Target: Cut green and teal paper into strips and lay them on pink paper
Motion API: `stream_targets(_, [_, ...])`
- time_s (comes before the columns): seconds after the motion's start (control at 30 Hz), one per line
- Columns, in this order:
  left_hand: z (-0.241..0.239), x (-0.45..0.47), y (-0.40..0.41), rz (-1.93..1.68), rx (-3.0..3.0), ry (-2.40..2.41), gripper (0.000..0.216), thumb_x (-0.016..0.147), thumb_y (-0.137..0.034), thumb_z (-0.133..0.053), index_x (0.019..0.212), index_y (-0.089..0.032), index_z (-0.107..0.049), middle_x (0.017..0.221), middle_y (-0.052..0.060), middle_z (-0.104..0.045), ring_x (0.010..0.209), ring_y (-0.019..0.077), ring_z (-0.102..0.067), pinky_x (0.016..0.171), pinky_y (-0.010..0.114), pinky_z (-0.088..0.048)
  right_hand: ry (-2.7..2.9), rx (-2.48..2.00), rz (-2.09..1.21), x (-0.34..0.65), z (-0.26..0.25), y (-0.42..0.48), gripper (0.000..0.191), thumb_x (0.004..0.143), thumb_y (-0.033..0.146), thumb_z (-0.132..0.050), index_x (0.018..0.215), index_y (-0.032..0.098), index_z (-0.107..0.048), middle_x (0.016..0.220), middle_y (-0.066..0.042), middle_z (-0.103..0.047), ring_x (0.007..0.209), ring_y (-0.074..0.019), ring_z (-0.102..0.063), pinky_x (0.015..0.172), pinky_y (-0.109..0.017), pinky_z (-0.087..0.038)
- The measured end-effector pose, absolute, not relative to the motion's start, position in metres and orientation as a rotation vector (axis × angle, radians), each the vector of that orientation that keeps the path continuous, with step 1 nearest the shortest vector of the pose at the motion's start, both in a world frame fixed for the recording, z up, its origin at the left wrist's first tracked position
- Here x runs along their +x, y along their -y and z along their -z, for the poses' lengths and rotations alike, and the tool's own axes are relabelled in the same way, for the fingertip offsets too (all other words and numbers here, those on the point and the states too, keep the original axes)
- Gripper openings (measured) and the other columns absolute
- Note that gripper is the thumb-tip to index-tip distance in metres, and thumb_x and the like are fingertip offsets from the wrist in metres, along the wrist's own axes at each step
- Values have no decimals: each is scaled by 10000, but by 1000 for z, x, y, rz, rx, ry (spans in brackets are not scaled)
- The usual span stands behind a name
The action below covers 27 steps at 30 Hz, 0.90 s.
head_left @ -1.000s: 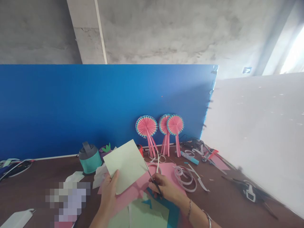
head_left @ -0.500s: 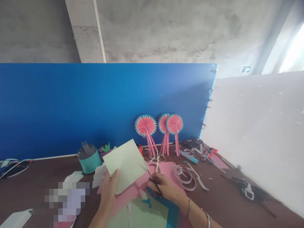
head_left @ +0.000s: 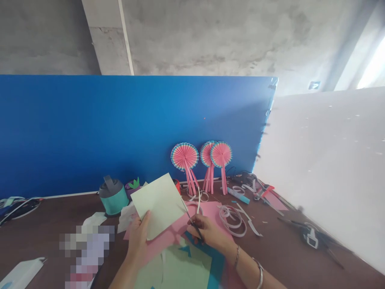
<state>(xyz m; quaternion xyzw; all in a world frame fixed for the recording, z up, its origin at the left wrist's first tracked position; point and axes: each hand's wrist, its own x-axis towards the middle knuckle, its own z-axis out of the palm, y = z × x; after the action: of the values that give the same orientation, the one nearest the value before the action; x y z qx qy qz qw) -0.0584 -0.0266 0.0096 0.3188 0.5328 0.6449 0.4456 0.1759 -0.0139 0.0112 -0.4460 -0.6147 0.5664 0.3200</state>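
Note:
My left hand (head_left: 140, 232) is closed on the lower left edge of a pale green sheet of paper (head_left: 159, 204), thumb on top, holding it tilted above the table. In my right hand (head_left: 203, 228) is a pair of scissors (head_left: 195, 228), its blades along the sheet's right edge. A narrow pale strip (head_left: 199, 200) curls up beside the blades. Beneath both hands lie pink paper (head_left: 215, 208), blue paper (head_left: 218, 269) and another pale green sheet (head_left: 180, 269). A small blue scrap (head_left: 185, 251) rests on the green one.
Pink pleated paper rosettes (head_left: 184, 156) with ribbon tails lean against the blue panel (head_left: 90, 128). Rolls of tape (head_left: 245, 228), a glue tube (head_left: 238, 196) and paper offcuts lie to the right. Further right is a black tool (head_left: 311, 237). A teal container (head_left: 113, 202) stands at left.
The view has tilted slightly, shifting the scene upward. Both hands keep their hold, and the sheet and scissors stay in nearly the same position relative to each other.

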Motion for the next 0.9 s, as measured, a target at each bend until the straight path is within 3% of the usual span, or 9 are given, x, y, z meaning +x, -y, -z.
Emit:
stream_targets(0.17, [-17, -54, 26, -1621, 667, -1321, 333, 772, -347, -730, 1024, -133, -693, 1063, 143, -767, 1098, 363, -672, 890, 434, -568, 1628, -1170, -1485, 176, -10, 12, 401, 721, 538, -725, 844, 202, -542, 585, 46, -574, 509, -124, -548, 437, -224, -344])
stream_targets(0.33, [-25, -51, 28, -1643, 683, -1335, 235, 783, -303, -716, 951, -139, -707, 958, 137, -783, 1147, 346, -654, 958, 439, -540, 1627, -1172, -1493, 176, -6, 11, 402, 728, 542, -713, 857, 208, -531, 582, 47, -574, 494, -124, -550, 427, -221, -325])
stream_targets(0.57, [-29, -51, 34, -1609, 713, -1339, 362, 753, -375, -751, 1017, -132, -704, 1045, 141, -770, 1058, 366, -687, 873, 440, -566, 1674, -1190, -1462, 178, -5, 11, 404, 751, 538, -709, 888, 198, -540, 615, 43, -579, 523, -115, -565, 416, -203, -337])
stream_targets(0.9, [-8, -57, 22, -1588, 669, -1320, 411, 713, -452, -775, 1029, -203, -692, 1124, 129, -750, 1105, 381, -667, 913, 480, -558, 1657, -1210, -1472, 177, -8, 11, 352, 762, 484, -710, 857, 195, -532, 630, 55, -555, 495, -95, -548, 412, -198, -333])
